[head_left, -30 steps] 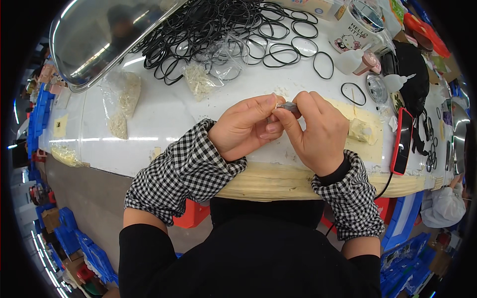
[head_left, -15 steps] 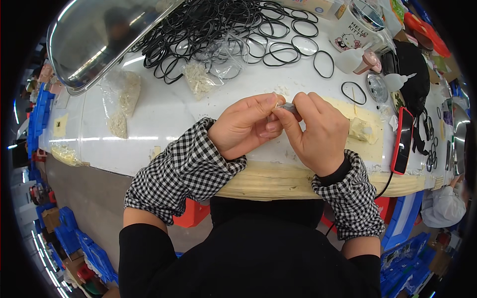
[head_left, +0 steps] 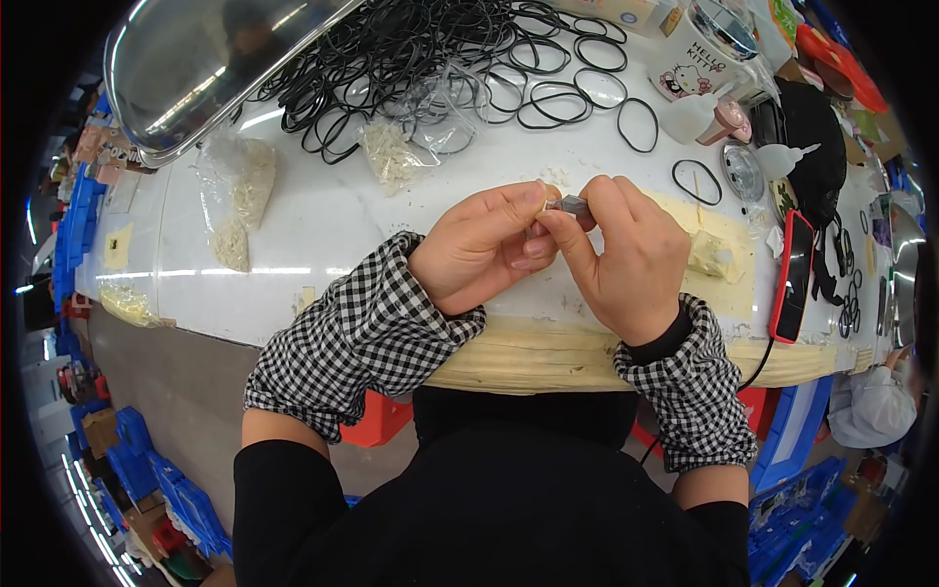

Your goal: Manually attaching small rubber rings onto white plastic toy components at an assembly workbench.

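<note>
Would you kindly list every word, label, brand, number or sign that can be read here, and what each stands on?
White cup: clear dark lettering above a cartoon figure; I won't copy the wording.
Pale box at the top edge: print too small to read reliably.
Colourful packet, upper right: too blurred.
Grey piece in the right hand: no lettering visible.

white table (head_left: 323, 230), near edge (head_left: 538, 367) covered yellowish; grey floor (head_left: 176, 382) at left; blue crates (head_left: 186, 499) stacked left, more right; strip lights (head_left: 93, 523) glowing left.

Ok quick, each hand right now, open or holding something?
Left hand: closed; what it pinches is too small to tell.
Right hand: closed, holding a small grey block.
</note>
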`<move>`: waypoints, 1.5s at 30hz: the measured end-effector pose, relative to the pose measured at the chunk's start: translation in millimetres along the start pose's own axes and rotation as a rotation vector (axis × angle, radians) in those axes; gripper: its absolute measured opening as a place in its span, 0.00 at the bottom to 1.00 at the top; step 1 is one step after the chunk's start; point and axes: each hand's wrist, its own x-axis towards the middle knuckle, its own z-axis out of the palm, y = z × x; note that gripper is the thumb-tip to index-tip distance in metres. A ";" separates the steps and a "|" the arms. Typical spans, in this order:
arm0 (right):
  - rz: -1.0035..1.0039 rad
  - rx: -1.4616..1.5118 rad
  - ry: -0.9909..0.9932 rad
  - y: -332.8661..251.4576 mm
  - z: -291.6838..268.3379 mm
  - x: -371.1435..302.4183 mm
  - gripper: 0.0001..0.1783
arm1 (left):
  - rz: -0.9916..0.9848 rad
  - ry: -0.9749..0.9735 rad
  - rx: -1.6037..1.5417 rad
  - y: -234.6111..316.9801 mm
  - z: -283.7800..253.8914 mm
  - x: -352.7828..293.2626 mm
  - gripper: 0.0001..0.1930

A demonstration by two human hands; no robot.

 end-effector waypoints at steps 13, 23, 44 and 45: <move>-0.015 -0.033 0.009 0.5 1.0 -0.3 0.19 | 0.011 0.063 0.045 2.2 6.6 -0.4 0.13; 0.197 0.138 -0.205 10.9 -8.4 4.5 0.13 | 0.197 0.596 0.129 11.1 0.4 3.0 0.11; 0.232 0.436 -0.163 12.0 2.7 6.1 0.08 | -0.062 0.431 0.293 9.5 3.0 1.7 0.11; 0.253 0.465 -0.151 11.9 1.3 6.3 0.08 | -0.021 0.447 0.299 10.3 1.0 1.4 0.11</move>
